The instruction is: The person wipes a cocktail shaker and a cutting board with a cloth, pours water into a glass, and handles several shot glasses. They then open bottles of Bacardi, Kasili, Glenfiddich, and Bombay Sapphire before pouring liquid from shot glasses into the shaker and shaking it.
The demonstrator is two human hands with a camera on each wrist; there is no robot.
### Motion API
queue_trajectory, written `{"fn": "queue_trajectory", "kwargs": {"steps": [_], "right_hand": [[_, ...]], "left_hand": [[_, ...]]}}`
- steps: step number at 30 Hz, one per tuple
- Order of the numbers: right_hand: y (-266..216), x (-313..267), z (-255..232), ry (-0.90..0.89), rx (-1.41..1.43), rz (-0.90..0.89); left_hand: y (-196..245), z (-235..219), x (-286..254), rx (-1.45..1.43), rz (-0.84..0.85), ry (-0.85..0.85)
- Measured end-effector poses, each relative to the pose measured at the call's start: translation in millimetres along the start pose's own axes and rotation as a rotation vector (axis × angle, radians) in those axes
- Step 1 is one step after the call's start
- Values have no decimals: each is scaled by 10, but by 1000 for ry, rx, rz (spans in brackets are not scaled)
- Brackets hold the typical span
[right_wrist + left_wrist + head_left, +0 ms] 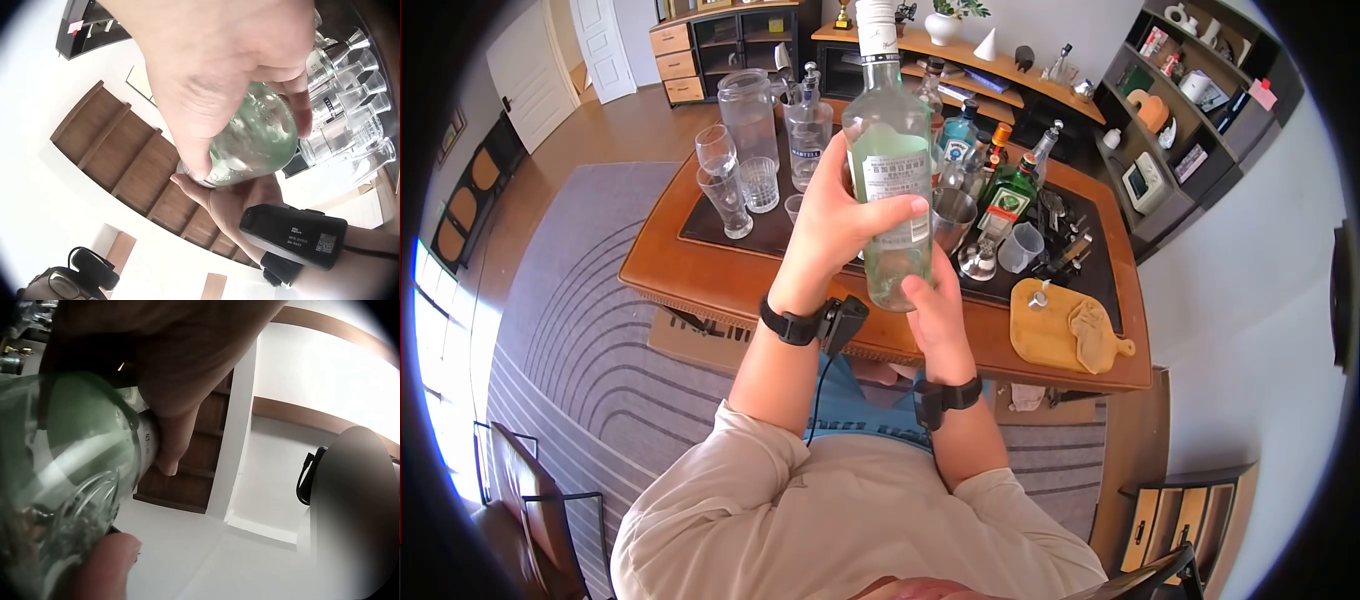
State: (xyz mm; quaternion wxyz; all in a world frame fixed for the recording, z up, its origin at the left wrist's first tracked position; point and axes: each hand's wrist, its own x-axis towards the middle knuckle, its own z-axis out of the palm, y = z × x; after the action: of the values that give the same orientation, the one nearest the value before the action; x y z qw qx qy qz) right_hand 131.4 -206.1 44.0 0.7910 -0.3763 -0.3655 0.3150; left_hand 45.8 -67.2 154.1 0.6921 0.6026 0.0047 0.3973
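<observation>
A tall clear glass liquor bottle point(885, 265) with a greenish tint, a white cap point(877, 30) and a printed label point(897, 185) stands nearly upright above the table's near edge. My left hand point(835, 215) grips it around the middle, thumb lying across the label. Lower down, my right hand point(940, 305) holds the base, its thumb on the glass. In the left wrist view the bottle point(81, 444) fills the left side under my left hand point(169, 362). The right wrist view has the bottle point(256, 137) between my right hand point(225, 69) and left hand point(240, 203).
The wooden table point(675, 275) bears a water pitcher point(748, 115), several glasses point(725, 200), a decanter point(808, 140), liquor bottles point(1010, 190), a metal shaker tin point(953, 215) and a plastic measuring cup point(1022, 247). A cutting board point(1040, 345) with a crumpled cloth point(1090, 335) lies at the right.
</observation>
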Motion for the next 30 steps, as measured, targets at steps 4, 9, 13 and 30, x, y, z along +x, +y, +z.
{"fn": "queue_trajectory", "kwargs": {"steps": [4, 9, 13, 30], "right_hand": [[3, -13, 14, 26, 6, -9], [146, -38, -165, -241, 580, 232], [224, -42, -140, -484, 1180, 498], [445, 47, -252, -1, -727, -67]], "left_hand": [[-39, -18, -15, 7, 22, -25], [-54, -58, -42, -174, -66, -84], [-234, -89, -6, -429, -131, -248], [-363, -422, 65, 168, -30, -146]]}}
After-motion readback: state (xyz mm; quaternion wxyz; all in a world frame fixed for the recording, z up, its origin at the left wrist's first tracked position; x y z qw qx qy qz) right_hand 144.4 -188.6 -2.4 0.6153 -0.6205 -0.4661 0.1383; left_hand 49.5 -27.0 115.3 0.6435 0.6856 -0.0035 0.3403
